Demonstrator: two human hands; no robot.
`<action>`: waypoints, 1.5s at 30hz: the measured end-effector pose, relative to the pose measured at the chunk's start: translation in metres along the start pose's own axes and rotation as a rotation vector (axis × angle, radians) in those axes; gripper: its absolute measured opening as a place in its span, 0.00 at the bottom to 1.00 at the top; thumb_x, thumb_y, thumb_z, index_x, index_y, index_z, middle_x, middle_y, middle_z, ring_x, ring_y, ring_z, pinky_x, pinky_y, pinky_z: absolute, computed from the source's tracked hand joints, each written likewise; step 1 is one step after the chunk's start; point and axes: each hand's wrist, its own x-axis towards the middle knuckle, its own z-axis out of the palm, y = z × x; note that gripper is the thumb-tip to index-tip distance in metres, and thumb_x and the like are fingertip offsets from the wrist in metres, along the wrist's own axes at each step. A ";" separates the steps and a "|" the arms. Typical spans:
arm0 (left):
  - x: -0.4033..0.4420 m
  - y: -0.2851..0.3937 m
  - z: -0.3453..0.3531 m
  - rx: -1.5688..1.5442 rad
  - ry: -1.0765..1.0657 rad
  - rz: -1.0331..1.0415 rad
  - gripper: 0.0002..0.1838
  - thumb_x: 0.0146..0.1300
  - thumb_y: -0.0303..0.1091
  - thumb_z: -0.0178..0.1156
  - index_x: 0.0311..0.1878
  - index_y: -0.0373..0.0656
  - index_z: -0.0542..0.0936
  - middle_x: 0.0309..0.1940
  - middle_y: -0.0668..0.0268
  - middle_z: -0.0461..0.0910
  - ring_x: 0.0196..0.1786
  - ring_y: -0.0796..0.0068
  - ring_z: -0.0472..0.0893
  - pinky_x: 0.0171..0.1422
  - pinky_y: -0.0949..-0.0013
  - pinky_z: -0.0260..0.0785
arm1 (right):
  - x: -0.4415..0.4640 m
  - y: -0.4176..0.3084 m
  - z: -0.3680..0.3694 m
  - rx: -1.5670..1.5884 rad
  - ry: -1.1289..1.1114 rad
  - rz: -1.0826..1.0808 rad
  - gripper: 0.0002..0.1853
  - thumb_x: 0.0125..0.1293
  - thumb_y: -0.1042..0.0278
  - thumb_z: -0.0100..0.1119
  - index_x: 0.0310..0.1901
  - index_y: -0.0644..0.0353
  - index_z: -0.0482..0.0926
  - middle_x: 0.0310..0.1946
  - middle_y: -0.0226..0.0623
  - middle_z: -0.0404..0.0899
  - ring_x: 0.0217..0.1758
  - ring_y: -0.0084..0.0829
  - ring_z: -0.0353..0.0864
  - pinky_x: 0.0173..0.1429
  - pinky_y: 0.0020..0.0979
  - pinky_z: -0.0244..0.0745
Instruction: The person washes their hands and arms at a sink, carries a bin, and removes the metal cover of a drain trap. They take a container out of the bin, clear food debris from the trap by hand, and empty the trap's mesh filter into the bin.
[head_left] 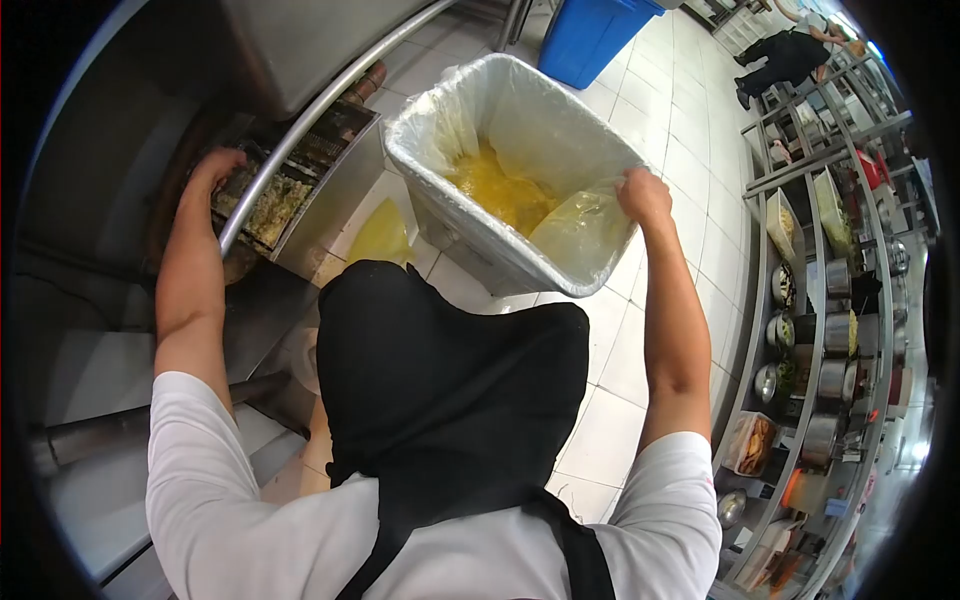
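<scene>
My right hand (645, 197) is closed round the right rim of a grey trash bin (455, 225), over its clear plastic liner (430, 125). Inside the liner lies yellow liquid with wet scraps (500, 190). On the left, my left hand (215, 168) reaches past a bent metal rail (300, 130) to the far end of an open metal box (325, 195). Its fingers look curled, but what they hold is hidden. Mushy, pale food waste (268, 207) fills part of this box.
A yellow piece of plastic (380, 232) lies on the white tiled floor (610, 360) between box and bin. Behind stands a blue bin (590, 40). Metal shelving (815, 270) with pots and food containers lines the right side. Another person (790, 55) bends over at the far right.
</scene>
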 end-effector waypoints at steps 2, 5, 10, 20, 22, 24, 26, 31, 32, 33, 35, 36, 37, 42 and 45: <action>0.006 -0.005 0.002 0.000 0.005 -0.002 0.17 0.46 0.44 0.63 0.28 0.38 0.77 0.17 0.63 0.66 0.16 0.72 0.61 0.22 0.61 0.52 | 0.000 -0.009 -0.005 -0.013 0.150 0.027 0.17 0.61 0.60 0.54 0.49 0.57 0.77 0.42 0.49 0.80 0.48 0.48 0.78 0.54 0.47 0.72; 0.007 -0.007 0.001 -0.003 -0.013 -0.007 0.16 0.47 0.43 0.62 0.26 0.38 0.76 0.17 0.63 0.66 0.16 0.72 0.61 0.21 0.61 0.52 | -0.002 -0.010 0.008 0.057 0.425 0.065 0.17 0.63 0.58 0.51 0.49 0.57 0.76 0.42 0.50 0.79 0.49 0.49 0.77 0.54 0.48 0.71; 0.001 -0.003 0.001 -0.003 0.018 0.009 0.14 0.48 0.42 0.62 0.25 0.39 0.76 0.17 0.63 0.67 0.15 0.73 0.63 0.20 0.61 0.52 | 0.035 0.015 0.023 0.214 0.371 -0.030 0.19 0.68 0.52 0.47 0.46 0.60 0.76 0.41 0.51 0.79 0.47 0.52 0.76 0.50 0.47 0.72; 0.005 -0.008 0.000 0.001 0.003 -0.018 0.14 0.47 0.43 0.61 0.26 0.41 0.76 0.16 0.65 0.67 0.15 0.72 0.63 0.20 0.61 0.53 | 0.004 0.019 0.009 0.226 0.183 0.237 0.26 0.67 0.42 0.47 0.39 0.61 0.79 0.39 0.52 0.81 0.46 0.52 0.79 0.49 0.47 0.73; 0.006 -0.012 0.000 0.011 -0.002 -0.007 0.14 0.48 0.44 0.60 0.25 0.42 0.75 0.15 0.66 0.66 0.14 0.73 0.62 0.20 0.61 0.52 | -0.018 0.019 0.007 0.225 0.183 0.333 0.25 0.66 0.42 0.48 0.39 0.61 0.80 0.39 0.51 0.81 0.47 0.52 0.79 0.49 0.46 0.73; 0.027 -0.023 -0.002 0.020 -0.007 0.022 0.13 0.48 0.44 0.59 0.23 0.43 0.74 0.13 0.67 0.64 0.13 0.73 0.61 0.20 0.62 0.51 | -0.043 0.014 0.008 0.212 0.190 0.428 0.26 0.66 0.42 0.49 0.38 0.61 0.81 0.40 0.52 0.81 0.47 0.52 0.79 0.50 0.46 0.74; 0.031 -0.032 0.003 0.002 -0.001 0.050 0.13 0.49 0.44 0.58 0.22 0.44 0.74 0.12 0.68 0.63 0.13 0.73 0.61 0.19 0.62 0.51 | -0.075 0.008 0.006 0.189 0.163 0.526 0.27 0.65 0.42 0.50 0.38 0.63 0.82 0.40 0.54 0.81 0.47 0.52 0.80 0.50 0.46 0.74; 0.017 -0.018 0.005 -0.017 0.004 0.033 0.12 0.50 0.43 0.58 0.22 0.44 0.74 0.11 0.69 0.62 0.12 0.74 0.61 0.19 0.62 0.51 | -0.150 -0.009 -0.014 0.090 -0.125 0.559 0.31 0.65 0.40 0.47 0.36 0.68 0.82 0.39 0.57 0.81 0.46 0.54 0.80 0.50 0.46 0.74; 0.006 -0.012 0.003 -0.077 -0.029 0.055 0.13 0.50 0.42 0.59 0.21 0.42 0.74 0.11 0.67 0.63 0.13 0.73 0.62 0.20 0.61 0.52 | -0.160 -0.010 -0.019 0.073 -0.204 0.549 0.33 0.65 0.38 0.47 0.35 0.67 0.82 0.37 0.57 0.81 0.44 0.53 0.81 0.48 0.46 0.74; 0.011 -0.014 0.004 -0.031 -0.019 0.066 0.13 0.50 0.42 0.59 0.21 0.42 0.74 0.11 0.67 0.63 0.13 0.72 0.62 0.20 0.61 0.52 | -0.162 -0.009 -0.027 0.047 -0.188 0.488 0.32 0.64 0.37 0.47 0.35 0.66 0.82 0.36 0.56 0.81 0.43 0.52 0.81 0.48 0.46 0.74; 0.016 -0.013 0.000 0.068 0.004 0.090 0.14 0.51 0.42 0.59 0.21 0.40 0.74 0.11 0.66 0.64 0.14 0.71 0.64 0.20 0.60 0.53 | -0.165 -0.009 -0.041 0.001 -0.158 0.371 0.32 0.63 0.36 0.48 0.34 0.64 0.83 0.34 0.54 0.82 0.42 0.51 0.81 0.46 0.45 0.74; 0.016 -0.013 0.001 0.097 0.038 0.071 0.14 0.51 0.42 0.59 0.21 0.40 0.74 0.11 0.65 0.65 0.14 0.71 0.64 0.21 0.60 0.54 | -0.154 -0.010 -0.045 -0.012 -0.038 0.308 0.31 0.62 0.35 0.50 0.32 0.61 0.83 0.30 0.50 0.82 0.38 0.49 0.81 0.42 0.45 0.74; 0.005 -0.007 0.000 0.122 0.072 0.057 0.15 0.51 0.42 0.59 0.21 0.39 0.74 0.11 0.65 0.65 0.14 0.71 0.64 0.21 0.60 0.54 | -0.135 -0.009 -0.042 0.003 0.043 0.266 0.28 0.62 0.38 0.51 0.32 0.59 0.82 0.30 0.47 0.82 0.37 0.48 0.81 0.42 0.45 0.73; 0.025 -0.019 0.008 0.014 0.085 0.088 0.15 0.50 0.42 0.60 0.22 0.38 0.75 0.12 0.64 0.67 0.15 0.71 0.65 0.22 0.60 0.55 | -0.002 -0.022 -0.017 0.117 0.377 -0.104 0.20 0.62 0.52 0.58 0.50 0.58 0.77 0.45 0.50 0.77 0.49 0.49 0.76 0.51 0.43 0.73; 0.021 -0.026 0.004 -0.031 0.047 0.143 0.15 0.49 0.42 0.61 0.23 0.38 0.76 0.13 0.63 0.67 0.15 0.70 0.65 0.22 0.60 0.55 | 0.072 -0.028 0.012 0.114 0.445 -0.279 0.25 0.63 0.51 0.57 0.55 0.58 0.72 0.50 0.52 0.75 0.50 0.51 0.76 0.54 0.42 0.72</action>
